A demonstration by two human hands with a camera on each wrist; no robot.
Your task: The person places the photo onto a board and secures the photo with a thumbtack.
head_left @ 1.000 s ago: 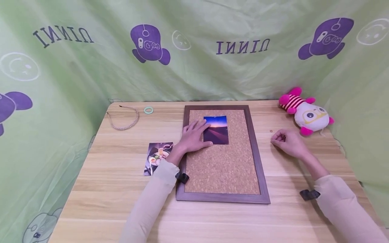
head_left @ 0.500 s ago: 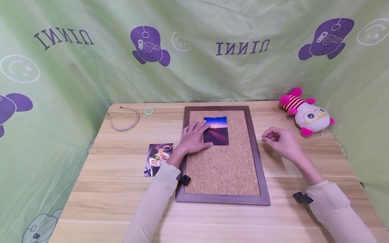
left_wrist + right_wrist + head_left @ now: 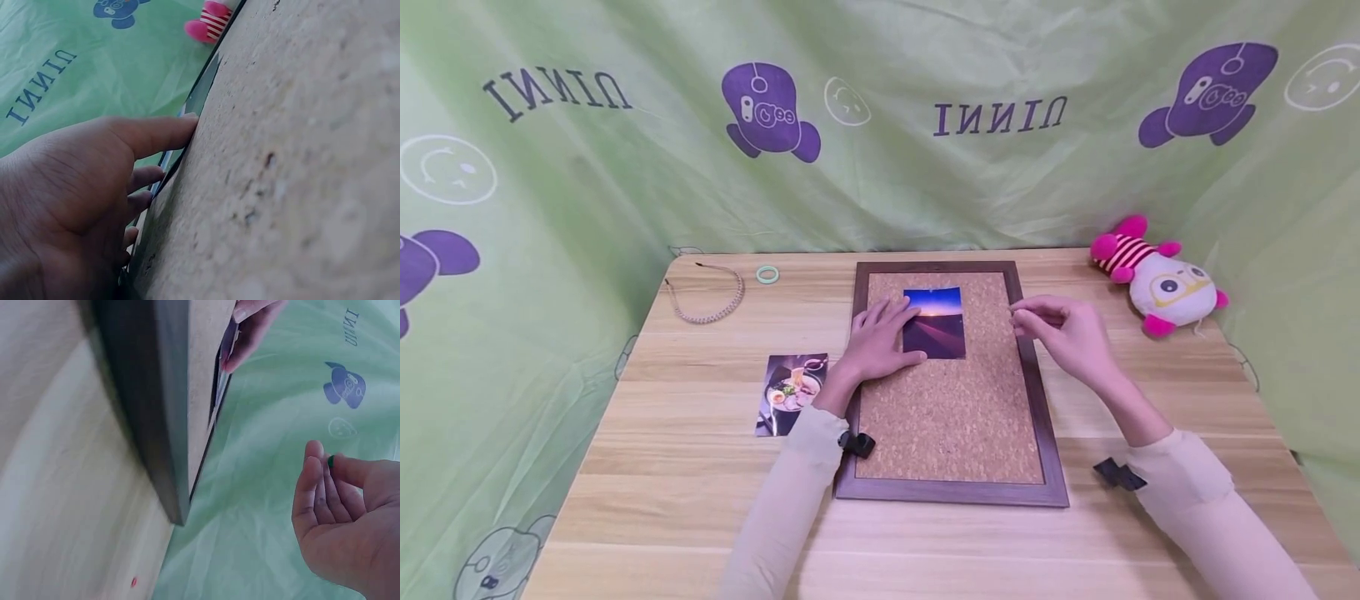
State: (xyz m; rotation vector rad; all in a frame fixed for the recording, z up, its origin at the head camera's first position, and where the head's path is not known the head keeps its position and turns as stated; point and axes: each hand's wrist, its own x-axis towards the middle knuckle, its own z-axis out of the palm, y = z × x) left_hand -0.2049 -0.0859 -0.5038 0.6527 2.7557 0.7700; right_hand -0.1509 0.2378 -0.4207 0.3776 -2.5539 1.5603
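On the cork board (image 3: 951, 425) with its dark wooden frame lies a sunset road photo (image 3: 936, 333). My left hand (image 3: 880, 337) rests over the photo's left side with spread fingers. From the left wrist, that hand (image 3: 81, 194) touches the photo's edge (image 3: 203, 94) with its thumb. My right hand (image 3: 1071, 333) is raised over the board's right frame edge, thumb and fingertips together. In the right wrist view this hand (image 3: 350, 519) pinches a small green piece (image 3: 330, 461), mostly hidden by the fingertips.
A ramen photo (image 3: 793, 392) lies left of the board, partly under the left forearm. Farther back are a beaded headband (image 3: 711, 317) and a mint-green ring (image 3: 767, 274). A pink-and-white plush toy (image 3: 1165, 287) lies back right. A tiny red object (image 3: 134, 582) lies on the table.
My right hand has moved left and lifted from the table right of the board to its right frame edge. The left hand and the photo have stayed in place.
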